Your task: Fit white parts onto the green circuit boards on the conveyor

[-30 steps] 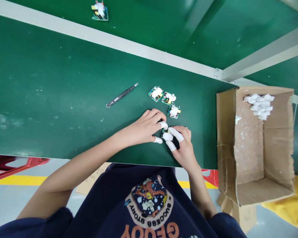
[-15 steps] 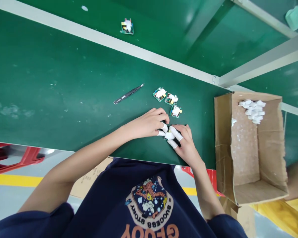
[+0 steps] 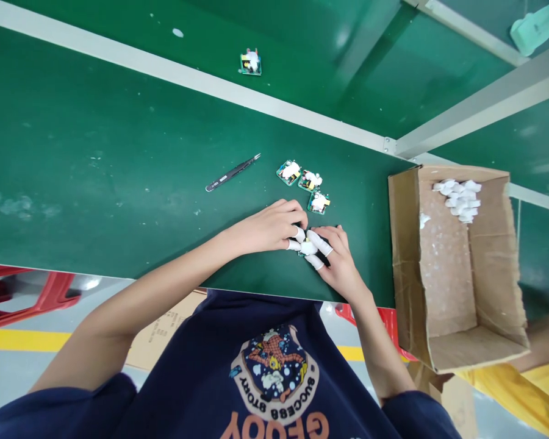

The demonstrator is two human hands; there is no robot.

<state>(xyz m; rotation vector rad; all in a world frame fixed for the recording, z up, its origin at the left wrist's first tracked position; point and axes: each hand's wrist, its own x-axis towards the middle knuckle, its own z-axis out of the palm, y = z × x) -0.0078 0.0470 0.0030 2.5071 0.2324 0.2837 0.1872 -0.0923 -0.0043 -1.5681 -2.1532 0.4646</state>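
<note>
My left hand [image 3: 268, 227] and my right hand [image 3: 336, 261] meet over the green table [image 3: 96, 158] near its front edge. Both wear white finger cots. Together their fingertips pinch a small part with a white piece [image 3: 308, 247]; most of it is hidden by the fingers. Just beyond the hands lie three small green circuit boards [image 3: 304, 185] with white components, set side by side. Black tweezers [image 3: 231, 173] lie on the table to the left of the boards.
An open cardboard box [image 3: 455, 268] stands at the right with several white pieces [image 3: 457, 195] at its far end. Another circuit board [image 3: 251, 63] sits beyond a grey rail [image 3: 210, 79]. Red plastic [image 3: 22, 292] shows below the table's left edge.
The view has shifted slightly. My hands stay together on the small part, fingers closing in a little. The far circuit board appears farther right and lower in view.
</note>
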